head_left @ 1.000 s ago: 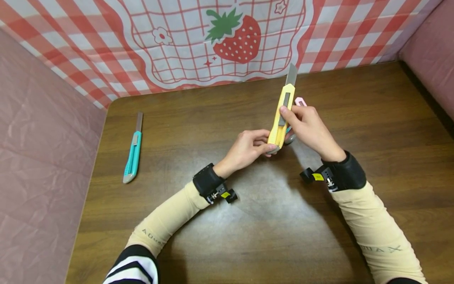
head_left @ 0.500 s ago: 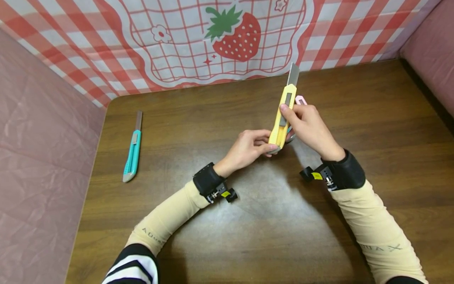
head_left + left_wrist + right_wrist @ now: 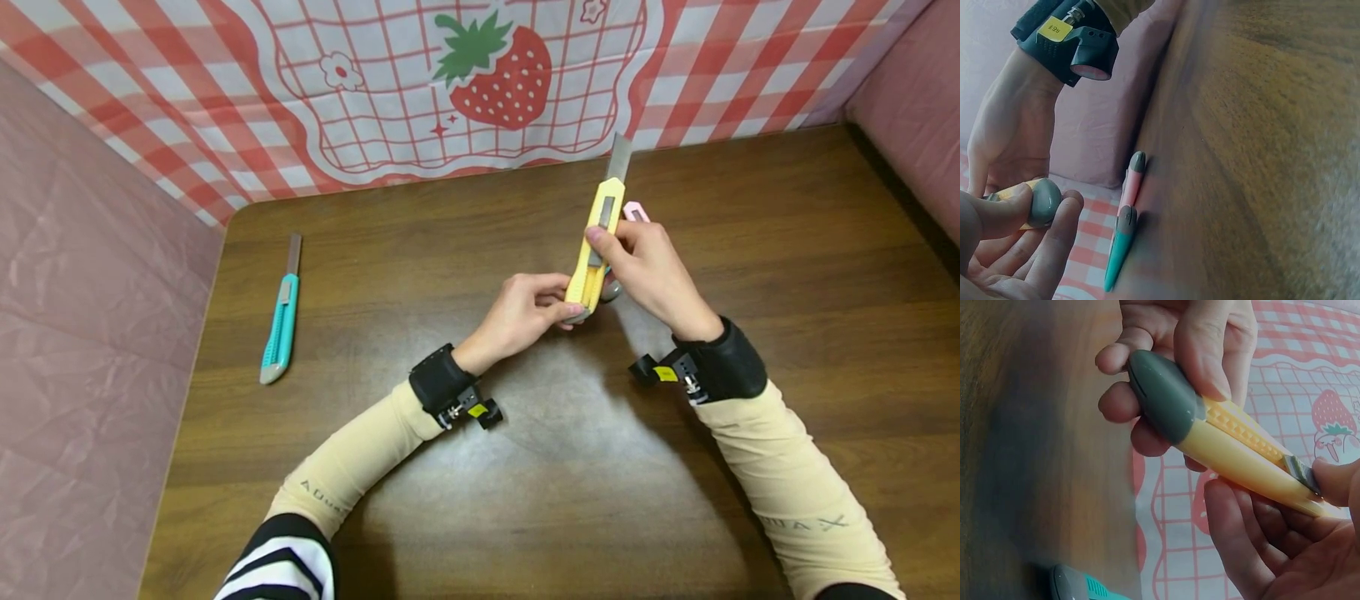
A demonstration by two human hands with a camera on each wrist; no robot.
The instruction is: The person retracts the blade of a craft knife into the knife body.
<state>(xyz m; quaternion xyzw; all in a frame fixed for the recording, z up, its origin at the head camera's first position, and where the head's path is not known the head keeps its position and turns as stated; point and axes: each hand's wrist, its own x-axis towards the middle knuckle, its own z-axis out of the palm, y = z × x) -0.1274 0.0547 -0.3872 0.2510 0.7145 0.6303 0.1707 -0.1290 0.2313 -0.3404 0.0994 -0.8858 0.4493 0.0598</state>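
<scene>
A yellow utility knife (image 3: 587,279) is held up over the table in both hands, its broad blade (image 3: 618,158) extended toward the far side. My left hand (image 3: 517,317) pinches the grey end cap (image 3: 1163,394) between thumb and fingers. Higher up, my right hand (image 3: 656,275) grips the body, its thumb on the dark slider (image 3: 1300,473). Below the right hand, a pink utility knife (image 3: 635,212) and a teal utility knife (image 3: 1121,247) lie on the table, largely hidden in the head view.
Another teal utility knife (image 3: 280,325), blade out, lies near the left edge of the brown wooden table (image 3: 510,517). A red-and-white checked cloth (image 3: 390,108) with a strawberry print hangs along the back. Pink fabric (image 3: 90,358) covers the left side.
My right wrist has shifted slightly left, and its thumb sits a little lower on the slider. The yellow knife has tilted a touch left; the blade's extended length looks the same.
</scene>
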